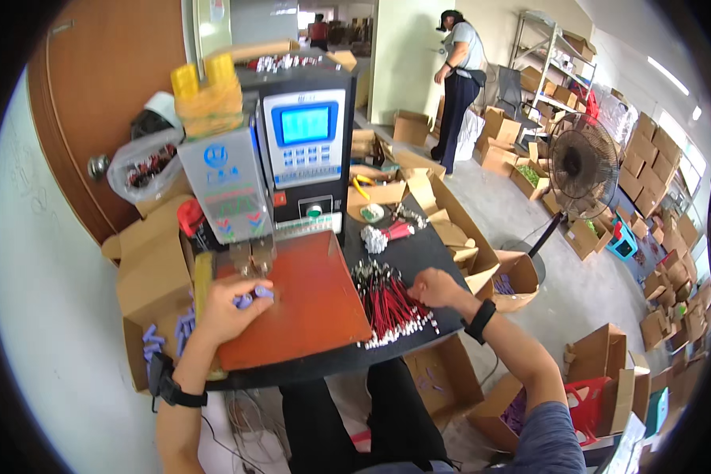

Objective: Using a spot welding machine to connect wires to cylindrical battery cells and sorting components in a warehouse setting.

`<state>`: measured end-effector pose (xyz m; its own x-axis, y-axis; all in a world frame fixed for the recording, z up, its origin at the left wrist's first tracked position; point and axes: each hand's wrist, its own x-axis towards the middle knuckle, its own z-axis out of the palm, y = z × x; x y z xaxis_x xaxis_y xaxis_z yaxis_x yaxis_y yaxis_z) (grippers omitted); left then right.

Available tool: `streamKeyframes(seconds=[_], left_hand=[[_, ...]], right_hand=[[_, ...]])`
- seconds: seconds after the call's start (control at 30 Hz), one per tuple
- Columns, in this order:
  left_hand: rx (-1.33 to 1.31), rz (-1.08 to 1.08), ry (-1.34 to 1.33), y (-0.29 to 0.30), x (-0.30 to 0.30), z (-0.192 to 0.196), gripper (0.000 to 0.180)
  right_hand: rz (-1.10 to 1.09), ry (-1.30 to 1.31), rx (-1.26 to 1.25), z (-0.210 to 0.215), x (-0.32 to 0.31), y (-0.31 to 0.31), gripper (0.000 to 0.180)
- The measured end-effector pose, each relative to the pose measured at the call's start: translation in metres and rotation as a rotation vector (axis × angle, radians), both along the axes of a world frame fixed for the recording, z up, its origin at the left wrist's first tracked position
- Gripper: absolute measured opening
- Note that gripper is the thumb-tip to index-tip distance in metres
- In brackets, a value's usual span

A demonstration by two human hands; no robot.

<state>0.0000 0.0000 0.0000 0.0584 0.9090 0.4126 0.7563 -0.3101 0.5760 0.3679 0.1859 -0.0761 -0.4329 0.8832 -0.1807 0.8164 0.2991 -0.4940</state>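
Note:
My left hand (233, 310) is closed around purple battery cells (262, 292), held over the left side of an orange-red work mat (308, 304). Just above it are the metal electrode tips (251, 259) of a grey spot-welding machine (227, 186). My right hand (436, 289) is at the right edge of a pile of red and black wire leads (391, 304) with white ends. Its fingers are curled together; what they hold, if anything, is hidden.
A control box with a lit blue screen (305, 124) stands behind the mat. More purple cells lie in a cardboard box (138, 347) at the left. A second wire bundle (387, 235) lies farther back. Right of the table are a standing fan (581, 166), several cartons and a standing person (460, 79).

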Motion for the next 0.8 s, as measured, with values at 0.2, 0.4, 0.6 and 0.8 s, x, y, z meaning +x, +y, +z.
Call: streamKeyframes(seconds=[0.2, 0.4, 0.6, 0.8], left_hand=[[0.043, -0.080, -0.148, 0.005, -0.003, -0.005, 0.024], [0.038, -0.093, -0.177, -0.001, -0.004, -0.007, 0.024], [-0.005, -0.095, -0.182, -0.004, -0.003, -0.003, 0.025], [-0.004, -0.104, -0.197, -0.001, -0.004, -0.004, 0.025]], right_hand=[[-0.060, 0.406, -0.354, 0.019, 0.002, -0.005, 0.019], [-0.129, 0.595, -0.616, 0.030, 0.005, 0.000, 0.017], [-0.134, 0.494, -0.523, 0.037, 0.015, 0.000, 0.019], [-0.063, 0.018, -0.189, 0.015, 0.017, 0.007, 0.031]])
